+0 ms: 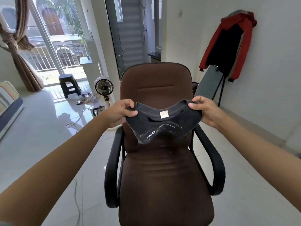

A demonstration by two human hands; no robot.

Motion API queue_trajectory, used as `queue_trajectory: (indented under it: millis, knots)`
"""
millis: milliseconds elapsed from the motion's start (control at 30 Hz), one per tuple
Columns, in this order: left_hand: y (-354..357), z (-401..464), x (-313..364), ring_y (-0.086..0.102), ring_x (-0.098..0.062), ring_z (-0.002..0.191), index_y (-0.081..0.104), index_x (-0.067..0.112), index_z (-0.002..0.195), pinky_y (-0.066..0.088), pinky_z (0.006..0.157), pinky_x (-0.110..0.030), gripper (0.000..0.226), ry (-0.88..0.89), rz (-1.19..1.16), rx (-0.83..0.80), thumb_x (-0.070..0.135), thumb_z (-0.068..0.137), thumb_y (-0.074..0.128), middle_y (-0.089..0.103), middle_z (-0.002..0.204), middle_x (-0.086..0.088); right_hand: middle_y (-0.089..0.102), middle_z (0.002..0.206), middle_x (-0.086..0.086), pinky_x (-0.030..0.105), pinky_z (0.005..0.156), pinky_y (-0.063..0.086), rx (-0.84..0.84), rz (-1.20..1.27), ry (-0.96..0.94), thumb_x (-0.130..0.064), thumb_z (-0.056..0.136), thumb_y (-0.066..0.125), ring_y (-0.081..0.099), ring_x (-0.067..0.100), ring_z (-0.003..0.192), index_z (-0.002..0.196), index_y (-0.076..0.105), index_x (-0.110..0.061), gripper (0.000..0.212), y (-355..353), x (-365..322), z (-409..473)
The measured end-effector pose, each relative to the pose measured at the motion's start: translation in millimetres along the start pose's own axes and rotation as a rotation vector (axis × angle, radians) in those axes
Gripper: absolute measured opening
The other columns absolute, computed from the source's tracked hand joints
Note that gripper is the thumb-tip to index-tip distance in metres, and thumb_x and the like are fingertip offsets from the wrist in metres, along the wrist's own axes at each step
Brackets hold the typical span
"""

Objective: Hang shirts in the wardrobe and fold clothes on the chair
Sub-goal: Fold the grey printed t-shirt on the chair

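A folded black T-shirt (161, 126) with white "INDONESIA" lettering and a small white neck label hangs in the air above the brown office chair (162, 176). My left hand (121, 111) pinches its left shoulder edge. My right hand (205, 111) pinches the right shoulder edge. The collar sags between the two hands. The shirt's lower fold hangs in front of the chair's backrest, above the seat, which has nothing on it.
A red and black jacket (228, 44) hangs over an ironing board (206, 85) leaning on the right wall. On the floor at left stand a fan (104, 87), a kettle (98, 110), cables and a dark stool (69, 85). A bed edge (9, 101) is at far left.
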State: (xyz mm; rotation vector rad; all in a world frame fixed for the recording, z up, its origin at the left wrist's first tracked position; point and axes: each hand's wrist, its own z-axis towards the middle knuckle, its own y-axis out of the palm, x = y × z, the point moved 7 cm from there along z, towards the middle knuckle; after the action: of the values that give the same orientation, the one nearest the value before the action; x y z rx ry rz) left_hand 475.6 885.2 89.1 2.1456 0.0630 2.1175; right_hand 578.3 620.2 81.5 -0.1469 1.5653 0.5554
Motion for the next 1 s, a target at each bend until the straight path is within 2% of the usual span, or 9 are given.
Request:
queue_trajectory:
  millis: [133,200,333,500,667,733,867,1000]
  knots:
    - [14,-53,-77,0.061,-0.018,0.067,0.057,0.021,0.057,0.051,0.057,-0.022,0.029,-0.170,0.042,-0.054,-0.006,0.066,0.063,0.060,0.074,-0.005,0.066,0.067,-0.002,0.021,0.055,0.053,-0.032,-0.018,0.185,0.004,0.076,0.063,0.065,0.012,0.061,0.075,0.052,-0.016,0.023,-9,78,-63]
    - [22,-85,-120,0.061,-0.018,0.068,0.054,0.017,0.063,0.051,0.056,-0.023,0.028,-0.269,0.057,-0.085,-0.009,0.070,0.064,0.058,0.076,-0.007,0.066,0.068,0.001,0.021,0.053,0.053,-0.065,-0.045,0.294,0.005,0.075,0.063,0.066,0.013,0.062,0.074,0.051,-0.014,0.022,-13,121,-100]
    - [41,-151,-204,0.064,-0.017,0.069,0.047,0.011,0.071,0.053,0.056,-0.023,0.032,-0.508,0.052,-0.157,-0.019,0.083,0.051,0.060,0.072,-0.006,0.064,0.070,0.005,0.020,0.050,0.052,-0.109,-0.098,0.516,0.010,0.080,0.060,0.066,0.015,0.062,0.074,0.052,-0.010,0.023,-19,201,-175]
    - [49,-195,-268,0.065,-0.019,0.070,0.051,0.010,0.070,0.056,0.059,-0.025,0.031,-0.676,0.036,-0.174,-0.019,0.082,0.052,0.062,0.073,-0.007,0.062,0.081,0.012,0.025,0.051,0.053,-0.135,-0.157,0.671,0.009,0.080,0.064,0.065,0.025,0.075,0.078,0.056,-0.007,0.018,-20,259,-225]
    - [36,-175,-291,0.062,-0.022,0.083,0.055,0.012,0.072,0.055,0.070,-0.029,0.029,-0.659,0.022,-0.053,-0.015,0.084,0.054,0.062,0.084,-0.008,0.063,0.087,0.011,0.027,0.061,0.054,-0.045,-0.237,0.668,0.003,0.079,0.070,0.062,0.028,0.088,0.082,0.060,-0.009,0.016,-32,286,-211]
    - [26,-155,-298,0.062,-0.021,0.079,0.054,0.011,0.073,0.055,0.069,-0.027,0.029,-0.643,0.000,0.028,-0.015,0.084,0.054,0.059,0.083,-0.009,0.063,0.089,0.011,0.026,0.066,0.054,0.016,-0.238,0.652,0.004,0.079,0.070,0.062,0.026,0.087,0.084,0.061,-0.008,0.016,-40,292,-192]
    - [-1,-97,-313,0.058,-0.023,0.077,0.053,0.011,0.072,0.050,0.072,-0.031,0.030,-0.616,0.019,0.151,-0.016,0.083,0.054,0.057,0.080,-0.010,0.064,0.087,0.010,0.023,0.063,0.055,0.125,-0.164,0.635,0.008,0.078,0.069,0.064,0.021,0.079,0.084,0.060,-0.008,0.019,-60,306,-135]
    - [-32,-29,-336,0.060,-0.018,0.064,0.052,0.012,0.071,0.052,0.056,-0.022,0.031,-0.621,0.071,0.261,-0.017,0.082,0.054,0.058,0.070,-0.008,0.063,0.082,0.007,0.021,0.060,0.056,0.187,-0.181,0.634,0.009,0.078,0.069,0.063,0.018,0.074,0.083,0.060,-0.009,0.021,-84,335,-65]
